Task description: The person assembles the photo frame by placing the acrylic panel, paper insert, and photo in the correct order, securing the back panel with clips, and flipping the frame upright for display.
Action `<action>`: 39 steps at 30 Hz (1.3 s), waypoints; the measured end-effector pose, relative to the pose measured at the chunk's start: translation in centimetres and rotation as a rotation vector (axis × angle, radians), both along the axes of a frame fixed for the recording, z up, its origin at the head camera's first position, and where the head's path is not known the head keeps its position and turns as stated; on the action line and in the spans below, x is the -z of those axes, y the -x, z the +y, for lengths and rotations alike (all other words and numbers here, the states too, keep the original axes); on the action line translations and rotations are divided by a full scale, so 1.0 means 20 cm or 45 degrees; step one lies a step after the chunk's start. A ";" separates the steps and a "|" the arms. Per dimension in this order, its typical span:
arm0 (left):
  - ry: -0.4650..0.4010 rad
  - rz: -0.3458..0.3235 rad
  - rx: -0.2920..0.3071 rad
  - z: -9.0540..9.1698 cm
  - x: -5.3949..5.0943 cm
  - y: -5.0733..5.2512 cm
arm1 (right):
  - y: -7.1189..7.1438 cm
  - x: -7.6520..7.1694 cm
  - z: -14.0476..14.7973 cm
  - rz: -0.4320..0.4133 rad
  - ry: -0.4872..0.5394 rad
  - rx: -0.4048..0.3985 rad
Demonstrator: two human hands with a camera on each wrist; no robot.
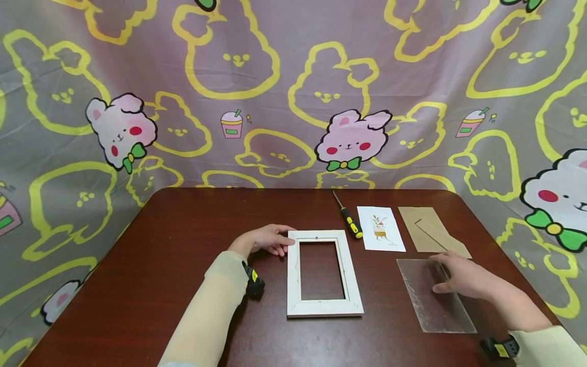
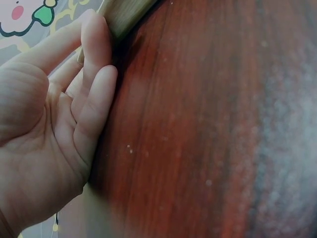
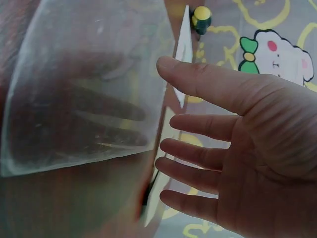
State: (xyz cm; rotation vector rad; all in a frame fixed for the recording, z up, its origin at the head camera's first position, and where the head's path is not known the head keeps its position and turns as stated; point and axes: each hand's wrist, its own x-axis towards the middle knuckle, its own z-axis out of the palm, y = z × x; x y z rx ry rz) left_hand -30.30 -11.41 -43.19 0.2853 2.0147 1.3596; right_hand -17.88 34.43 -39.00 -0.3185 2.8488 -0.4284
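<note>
A white picture frame (image 1: 294,275) lies on the table before me, its middle open to the wood. My left hand (image 1: 267,238) grips its upper left corner; the left wrist view shows the curled fingers (image 2: 96,42) against the frame's edge (image 2: 124,17). To the right, a clear plastic sheet (image 1: 424,290) rests on the table. Over its upper right part hovers my right hand (image 1: 468,275), the fingers spread and fairly straight. From the right wrist, the thumb and fingers (image 3: 198,126) appear beside the sheet (image 3: 89,64), holding nothing; whether a fingertip touches it I cannot tell.
Behind the frame lies a screwdriver (image 1: 351,223) with a black and yellow handle. A white card (image 1: 380,242) with a plant drawing sits right of it, then a brown backing board (image 1: 415,234) bearing a thin dark line. A patterned curtain (image 1: 275,153) encloses the brown table (image 1: 206,209).
</note>
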 end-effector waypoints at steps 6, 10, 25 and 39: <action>-0.006 -0.011 -0.003 0.00 0.00 0.00 | 0.00 0.04 0.02 0.005 0.012 -0.011; -0.007 -0.013 -0.004 0.00 0.01 0.00 | 0.00 0.05 0.02 0.027 0.005 -0.013; -0.008 -0.008 -0.005 0.00 0.01 0.01 | 0.02 0.04 0.04 0.016 -0.092 0.049; -0.019 -0.032 -0.019 0.00 0.00 0.01 | 0.08 0.01 0.01 0.008 -0.162 0.008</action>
